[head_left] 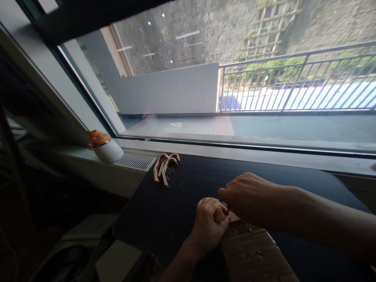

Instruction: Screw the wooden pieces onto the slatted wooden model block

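My left hand [209, 221] is wrapped round a small piece of pale wood [219, 215], whose blunt end pokes out of the fist. Just to its right, my right hand [245, 191] is bent over in a closed grip, its fingers mostly turned away. A bit of something dark shows between the two hands, too small to name. Both hands are at the far end of a brown wood-grain board [255, 250] with scuffed, torn marks on its surface. Several curved wooden hook-shaped pieces [164, 166] lie at the table's far left corner, beside several small screws [169, 172].
The dark table [141, 215] has rounded corners and stands against a window sill [205, 150]. Left of it, a white container with an orange top [105, 147] rests on a ledge near a vent grille [135, 161]. Beyond the glass are a walkway and a railing [282, 86].
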Demonstrator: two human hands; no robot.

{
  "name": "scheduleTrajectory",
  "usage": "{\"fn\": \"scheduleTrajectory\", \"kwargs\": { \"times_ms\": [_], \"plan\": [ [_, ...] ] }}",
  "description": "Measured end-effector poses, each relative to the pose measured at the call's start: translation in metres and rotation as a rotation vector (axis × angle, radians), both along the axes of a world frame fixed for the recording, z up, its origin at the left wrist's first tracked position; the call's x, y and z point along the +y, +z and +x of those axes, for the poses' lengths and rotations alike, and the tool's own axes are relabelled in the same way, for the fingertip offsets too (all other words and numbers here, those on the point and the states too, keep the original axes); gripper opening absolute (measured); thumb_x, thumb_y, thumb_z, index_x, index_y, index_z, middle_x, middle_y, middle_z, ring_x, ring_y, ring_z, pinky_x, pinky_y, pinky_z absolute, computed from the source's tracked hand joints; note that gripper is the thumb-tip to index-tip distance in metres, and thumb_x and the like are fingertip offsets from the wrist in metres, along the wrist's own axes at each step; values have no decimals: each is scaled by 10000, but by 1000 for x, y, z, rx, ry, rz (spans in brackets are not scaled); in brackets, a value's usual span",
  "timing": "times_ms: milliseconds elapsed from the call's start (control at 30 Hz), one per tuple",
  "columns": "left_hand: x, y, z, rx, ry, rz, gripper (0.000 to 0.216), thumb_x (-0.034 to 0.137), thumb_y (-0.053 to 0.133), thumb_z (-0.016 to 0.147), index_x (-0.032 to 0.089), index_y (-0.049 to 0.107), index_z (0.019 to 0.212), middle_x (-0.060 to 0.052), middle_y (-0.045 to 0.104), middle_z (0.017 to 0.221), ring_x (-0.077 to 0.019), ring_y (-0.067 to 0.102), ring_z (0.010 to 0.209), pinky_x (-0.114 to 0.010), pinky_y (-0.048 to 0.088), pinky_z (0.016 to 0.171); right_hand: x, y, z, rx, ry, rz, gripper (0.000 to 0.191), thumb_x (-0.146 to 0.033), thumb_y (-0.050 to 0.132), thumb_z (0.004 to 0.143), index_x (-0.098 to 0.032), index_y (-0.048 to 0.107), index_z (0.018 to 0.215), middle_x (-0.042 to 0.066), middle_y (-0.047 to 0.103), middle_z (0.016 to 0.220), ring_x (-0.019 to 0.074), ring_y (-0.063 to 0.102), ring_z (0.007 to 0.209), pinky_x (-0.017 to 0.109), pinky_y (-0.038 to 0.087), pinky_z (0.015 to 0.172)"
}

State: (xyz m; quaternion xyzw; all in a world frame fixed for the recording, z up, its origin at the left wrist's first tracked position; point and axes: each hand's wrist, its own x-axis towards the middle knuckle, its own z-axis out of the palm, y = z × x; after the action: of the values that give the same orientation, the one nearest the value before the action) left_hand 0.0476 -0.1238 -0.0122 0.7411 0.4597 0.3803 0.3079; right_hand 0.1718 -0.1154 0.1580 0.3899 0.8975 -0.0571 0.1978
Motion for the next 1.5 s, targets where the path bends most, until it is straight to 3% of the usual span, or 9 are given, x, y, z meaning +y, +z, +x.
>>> {"fn": "scheduleTrajectory", "kwargs": {
  "times_ms": [200,433,767,1033,1267,1367,1500],
  "plan": [
    [0,3,0,14,-16,-19,127,75,641,634,185,579,646,0,629,754,-170,569,798,-313,418,821,-2,1,2,30,-9,-21,120,-61,618,718,-139,654,801,61,697,730,210,656,672,257,247,474],
    [-1,5,-1,15,-22,-67,98,110,634,644,188,591,686,-8,619,800,-179,561,825,-300,439,782,-5,-2,5,93,72,-52,217,-23,611,687,-160,676,842,60,681,775,204,640,713,263,289,517],
    [-1,4,-1,38,-2,-80,91,121,630,659,181,604,721,-20,614,814,-183,552,827,-302,443,781,-6,-6,12,173,87,-57,190,-10,581,683,-149,677,769,47,665,774,170,610,678,253,338,552],
    [0,-2,0,-12,-7,-37,105,114,657,663,193,598,700,-7,623,795,-166,566,810,-285,445,794,3,-8,20,284,-39,-159,203,-69,530,733,-173,673,834,40,685,814,167,623,777,244,390,636],
    [-1,-1,0,-20,-27,-42,139,94,661,653,200,631,739,-13,645,830,-176,569,856,-297,447,836,3,-9,13,214,-144,32,197,-262,541,761,-177,624,918,65,677,741,227,628,685,286,367,557],
    [-1,0,0,-14,-30,-53,132,101,659,661,200,636,745,-14,644,831,-177,564,861,-299,447,838,-3,-10,20,351,-146,55,254,-237,532,766,-186,583,1009,59,684,833,206,619,710,279,377,577],
    [0,-1,0,-27,-33,-32,100,109,665,667,193,620,696,-13,643,828,-173,557,860,-296,436,848,-12,-25,35,613,-183,69,183,-142,461,819,-204,613,900,26,676,874,146,598,729,234,394,606]
  ]
}}
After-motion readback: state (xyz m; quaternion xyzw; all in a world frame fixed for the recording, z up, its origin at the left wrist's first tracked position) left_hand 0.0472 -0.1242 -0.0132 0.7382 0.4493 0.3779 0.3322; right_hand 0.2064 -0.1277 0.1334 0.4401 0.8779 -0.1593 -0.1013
